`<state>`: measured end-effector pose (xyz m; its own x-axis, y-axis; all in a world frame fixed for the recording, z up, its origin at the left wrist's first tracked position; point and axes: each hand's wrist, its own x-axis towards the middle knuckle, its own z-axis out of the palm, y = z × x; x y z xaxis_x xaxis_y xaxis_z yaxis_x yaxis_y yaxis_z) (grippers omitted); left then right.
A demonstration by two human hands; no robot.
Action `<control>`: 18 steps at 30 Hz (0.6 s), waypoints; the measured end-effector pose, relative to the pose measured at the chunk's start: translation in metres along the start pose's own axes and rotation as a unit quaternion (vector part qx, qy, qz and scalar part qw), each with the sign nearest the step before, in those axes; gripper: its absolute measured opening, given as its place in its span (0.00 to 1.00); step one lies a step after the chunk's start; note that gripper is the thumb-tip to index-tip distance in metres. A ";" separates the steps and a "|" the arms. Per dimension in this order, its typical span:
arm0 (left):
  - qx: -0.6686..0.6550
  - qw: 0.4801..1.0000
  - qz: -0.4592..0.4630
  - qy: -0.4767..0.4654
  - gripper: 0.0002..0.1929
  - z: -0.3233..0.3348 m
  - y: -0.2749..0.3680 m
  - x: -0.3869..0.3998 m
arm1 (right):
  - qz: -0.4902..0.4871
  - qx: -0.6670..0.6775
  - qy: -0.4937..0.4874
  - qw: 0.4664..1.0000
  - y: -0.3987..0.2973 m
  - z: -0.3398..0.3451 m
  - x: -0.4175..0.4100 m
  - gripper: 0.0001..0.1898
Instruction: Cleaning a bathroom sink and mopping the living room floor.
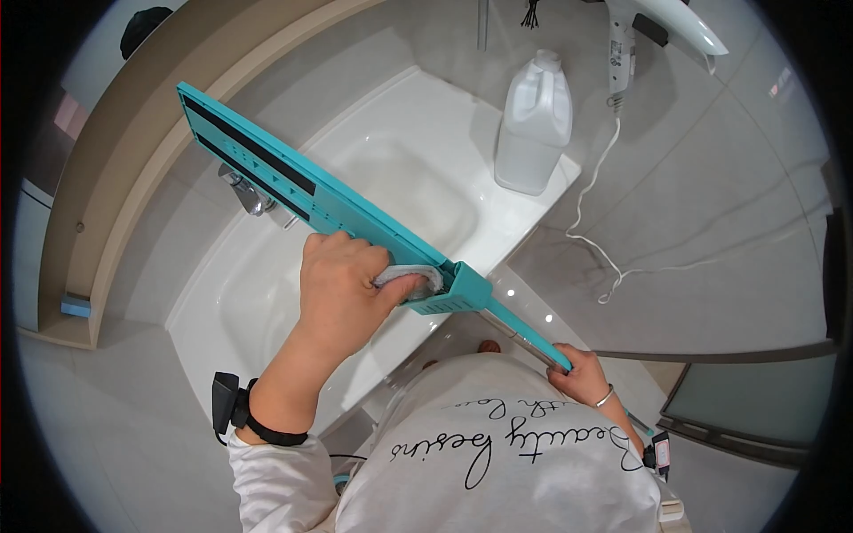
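Note:
A teal flat mop (373,206) extends diagonally over the white washbasin (266,320), its flat plate with black strips towards the upper left. My left hand (343,286) grips a grey-white cloth pad (410,272), thumb on top, at the plate's lower end, beside the teal slotted bracket (460,296). My right hand (578,374) is closed around the mop's metal and teal handle (526,340), close to my body at the right. How the pad sits inside the bracket is partly hidden by my thumb.
A translucent plastic jug (535,126) stands on the basin's right rim. Behind the mop plate is a chrome faucet (248,192). A white hair dryer (623,46) hangs at the upper right, its cord trailing down. A blue block (75,306) lies on the left shelf.

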<state>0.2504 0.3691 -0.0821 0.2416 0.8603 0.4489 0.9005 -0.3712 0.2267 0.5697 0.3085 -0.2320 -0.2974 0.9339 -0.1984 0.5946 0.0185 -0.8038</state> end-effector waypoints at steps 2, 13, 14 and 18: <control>0.001 1.000 -0.012 -0.008 0.15 0.000 -0.002 0.000 | 0.015 0.001 -0.009 1.000 -0.002 -0.002 0.000 0.13; -0.059 0.996 -0.071 0.017 0.10 0.022 0.000 -0.004 | 0.012 -0.028 -0.027 0.999 -0.008 -0.002 0.009 0.14; -0.059 0.996 -0.066 0.016 0.11 0.025 -0.001 -0.004 | 0.012 -0.029 -0.028 0.999 -0.007 -0.003 0.009 0.14; -0.080 0.996 -0.039 0.006 0.13 0.017 -0.009 0.002 | 0.032 -0.023 -0.047 0.998 -0.001 -0.003 0.008 0.15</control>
<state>0.2492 0.3803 -0.0980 0.1675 0.8847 0.4350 0.8466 -0.3552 0.3963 0.5687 0.3171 -0.2309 -0.3258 0.8958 -0.3023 0.6477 -0.0214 -0.7616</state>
